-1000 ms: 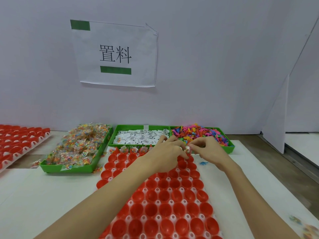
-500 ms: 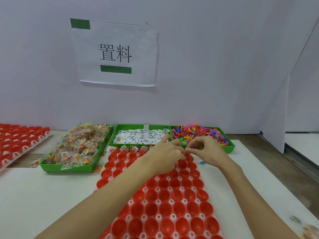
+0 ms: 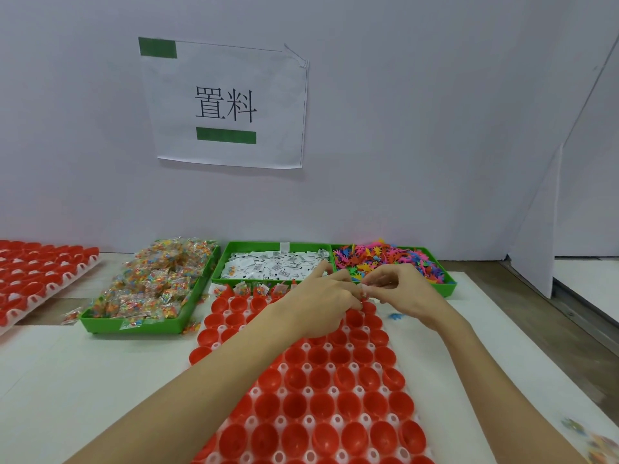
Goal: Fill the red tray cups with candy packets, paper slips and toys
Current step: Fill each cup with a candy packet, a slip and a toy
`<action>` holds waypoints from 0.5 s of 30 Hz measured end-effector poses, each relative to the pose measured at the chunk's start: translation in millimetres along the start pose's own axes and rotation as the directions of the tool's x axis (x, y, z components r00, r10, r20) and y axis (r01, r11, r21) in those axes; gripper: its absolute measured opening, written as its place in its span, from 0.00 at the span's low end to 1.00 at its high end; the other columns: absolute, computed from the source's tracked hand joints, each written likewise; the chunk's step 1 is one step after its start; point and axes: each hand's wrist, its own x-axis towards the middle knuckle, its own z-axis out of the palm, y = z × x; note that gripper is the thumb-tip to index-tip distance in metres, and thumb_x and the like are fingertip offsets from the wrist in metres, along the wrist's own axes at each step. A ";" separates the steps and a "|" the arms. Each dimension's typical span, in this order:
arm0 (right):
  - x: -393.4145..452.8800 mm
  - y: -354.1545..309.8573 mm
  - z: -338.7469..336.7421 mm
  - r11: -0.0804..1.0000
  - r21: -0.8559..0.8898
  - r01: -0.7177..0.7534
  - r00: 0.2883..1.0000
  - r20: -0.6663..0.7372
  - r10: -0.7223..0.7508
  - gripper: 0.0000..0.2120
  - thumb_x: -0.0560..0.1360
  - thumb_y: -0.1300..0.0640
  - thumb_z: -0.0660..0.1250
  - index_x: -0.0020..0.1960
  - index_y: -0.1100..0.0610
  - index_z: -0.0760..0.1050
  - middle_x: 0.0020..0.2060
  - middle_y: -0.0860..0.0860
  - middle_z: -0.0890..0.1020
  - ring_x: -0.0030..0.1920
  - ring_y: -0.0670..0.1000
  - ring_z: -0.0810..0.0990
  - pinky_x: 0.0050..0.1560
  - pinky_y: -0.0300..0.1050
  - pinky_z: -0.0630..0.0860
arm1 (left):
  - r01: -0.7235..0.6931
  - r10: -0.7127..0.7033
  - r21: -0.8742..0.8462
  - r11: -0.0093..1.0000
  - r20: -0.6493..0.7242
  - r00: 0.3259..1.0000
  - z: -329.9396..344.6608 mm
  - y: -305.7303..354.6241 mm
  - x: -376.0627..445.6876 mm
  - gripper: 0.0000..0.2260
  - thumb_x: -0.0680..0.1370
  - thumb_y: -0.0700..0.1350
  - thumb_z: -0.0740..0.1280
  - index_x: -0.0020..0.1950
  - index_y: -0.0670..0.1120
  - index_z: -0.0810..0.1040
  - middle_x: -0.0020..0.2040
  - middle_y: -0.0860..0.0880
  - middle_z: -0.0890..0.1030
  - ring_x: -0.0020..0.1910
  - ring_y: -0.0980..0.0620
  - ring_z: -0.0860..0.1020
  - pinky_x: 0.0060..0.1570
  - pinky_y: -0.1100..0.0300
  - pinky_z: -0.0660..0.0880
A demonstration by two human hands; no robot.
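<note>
Red cups [image 3: 318, 406] in rows, set in a white holder. Second red tray [image 3: 37, 272] at far left. Three bright green bins [image 3: 134, 324]: clear candy packets [image 3: 157, 279] speckled orange, yellow, green and blue; white paper slips [image 3: 268, 267] with black printed marks; toys [image 3: 388, 259] in pink, orange, blue, green and yellow. White sign [image 3: 227, 102], black characters, two dark green bars. Pale lilac-grey wall [image 3: 418, 128]. One blue toy [image 3: 397, 317] on the white tabletop.

Only one text can be read — the two black characters 置料 printed large on the white paper sheet [image 3: 231, 105] fixed on the wall behind the bench, between two green bars — while the small black print on the paper slips [image 3: 274, 267] is too tiny to read.
</note>
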 end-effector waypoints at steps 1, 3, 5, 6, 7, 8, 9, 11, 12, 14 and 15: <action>-0.1 -0.2 0.4 1.000 -0.014 0.003 1.000 -0.004 -0.003 0.04 0.75 0.55 0.76 0.50 0.51 0.85 0.42 0.49 0.86 0.45 0.46 0.85 0.46 0.40 0.83 | 0.000 0.000 -0.007 1.000 -0.012 1.000 0.1 -0.1 -0.9 0.22 0.81 0.37 0.60 0.71 0.53 0.77 0.73 0.57 0.74 0.70 0.52 0.66 0.72 0.51 0.55; 0.5 0.1 3.0 0.999 -0.050 0.008 0.999 -0.030 -0.010 0.05 0.75 0.57 0.76 0.51 0.53 0.84 0.42 0.49 0.86 0.46 0.47 0.84 0.48 0.39 0.82 | -0.007 0.007 -0.007 1.000 -0.028 1.000 1.2 0.3 -2.8 0.22 0.81 0.37 0.60 0.72 0.54 0.76 0.73 0.56 0.73 0.70 0.52 0.66 0.72 0.51 0.56; 1.2 0.2 6.9 0.995 -0.098 0.012 0.998 -0.064 -0.018 0.06 0.75 0.59 0.75 0.52 0.54 0.84 0.42 0.49 0.85 0.45 0.47 0.84 0.45 0.32 0.79 | -0.019 0.019 0.001 1.000 -0.017 1.000 2.4 0.9 -4.0 0.23 0.81 0.36 0.60 0.72 0.54 0.76 0.73 0.57 0.72 0.70 0.53 0.65 0.72 0.50 0.56; 1.7 -0.1 9.2 0.993 -0.121 0.013 0.997 -0.077 -0.022 0.06 0.75 0.60 0.75 0.52 0.54 0.84 0.42 0.49 0.85 0.45 0.47 0.84 0.43 0.30 0.78 | -0.021 0.021 -0.007 1.000 -0.005 1.000 2.7 1.1 -4.4 0.23 0.80 0.36 0.60 0.72 0.54 0.77 0.72 0.58 0.73 0.69 0.53 0.65 0.72 0.50 0.55; 2.2 -0.4 11.4 0.991 -0.137 0.012 0.996 -0.089 -0.025 0.06 0.75 0.61 0.75 0.52 0.55 0.84 0.42 0.49 0.85 0.44 0.47 0.83 0.42 0.30 0.77 | -0.020 0.020 -0.020 1.000 0.002 1.000 2.5 0.8 -4.6 0.23 0.80 0.35 0.60 0.72 0.53 0.77 0.71 0.59 0.74 0.69 0.54 0.65 0.72 0.51 0.55; 2.6 -0.7 13.0 0.989 -0.146 0.011 0.994 -0.103 -0.026 0.06 0.75 0.61 0.75 0.52 0.55 0.83 0.41 0.49 0.85 0.43 0.46 0.83 0.40 0.29 0.76 | -0.017 0.017 -0.033 0.999 0.005 1.000 1.9 0.3 -4.6 0.24 0.80 0.35 0.60 0.72 0.53 0.77 0.70 0.59 0.75 0.69 0.55 0.66 0.72 0.51 0.55; 2.8 -1.1 14.2 0.988 -0.152 0.008 0.993 -0.116 -0.026 0.06 0.75 0.62 0.75 0.52 0.55 0.83 0.41 0.49 0.84 0.42 0.46 0.83 0.39 0.29 0.75 | -0.014 0.015 -0.043 0.999 0.008 1.000 0.9 -0.5 -4.4 0.23 0.80 0.35 0.60 0.71 0.53 0.77 0.70 0.60 0.76 0.68 0.55 0.66 0.72 0.51 0.55; 2.7 -1.0 16.1 0.987 -0.158 0.003 0.990 -0.139 -0.025 0.07 0.74 0.62 0.75 0.51 0.55 0.82 0.40 0.49 0.84 0.40 0.45 0.81 0.38 0.29 0.75 | -0.013 0.014 -0.050 0.999 0.022 1.000 -1.0 -1.1 -3.6 0.24 0.79 0.34 0.60 0.71 0.53 0.77 0.70 0.60 0.76 0.68 0.55 0.66 0.72 0.50 0.55; 2.6 -0.9 17.2 0.987 -0.160 0.002 0.989 -0.147 -0.026 0.07 0.74 0.62 0.75 0.50 0.55 0.82 0.39 0.49 0.83 0.39 0.44 0.81 0.38 0.30 0.75 | -0.014 0.015 -0.052 0.999 0.032 0.999 -1.9 -1.0 -3.3 0.24 0.79 0.34 0.60 0.71 0.53 0.77 0.70 0.60 0.76 0.69 0.55 0.66 0.72 0.50 0.55; 2.1 -0.7 19.7 0.987 -0.159 0.001 0.987 -0.159 -0.026 0.06 0.73 0.61 0.76 0.48 0.55 0.81 0.37 0.49 0.82 0.36 0.43 0.79 0.38 0.31 0.74 | -0.014 0.017 -0.062 0.998 0.051 0.999 -4.1 -0.7 -2.9 0.25 0.79 0.33 0.60 0.71 0.52 0.77 0.70 0.60 0.76 0.69 0.55 0.65 0.72 0.51 0.55; 1.9 -0.7 21.0 0.987 -0.160 0.003 0.987 -0.160 -0.029 0.05 0.74 0.61 0.76 0.47 0.55 0.81 0.36 0.49 0.82 0.35 0.42 0.78 0.38 0.30 0.73 | -0.014 0.018 -0.069 0.998 0.057 0.998 -5.2 -1.0 -2.9 0.25 0.79 0.33 0.60 0.72 0.52 0.77 0.70 0.60 0.76 0.69 0.55 0.65 0.72 0.52 0.55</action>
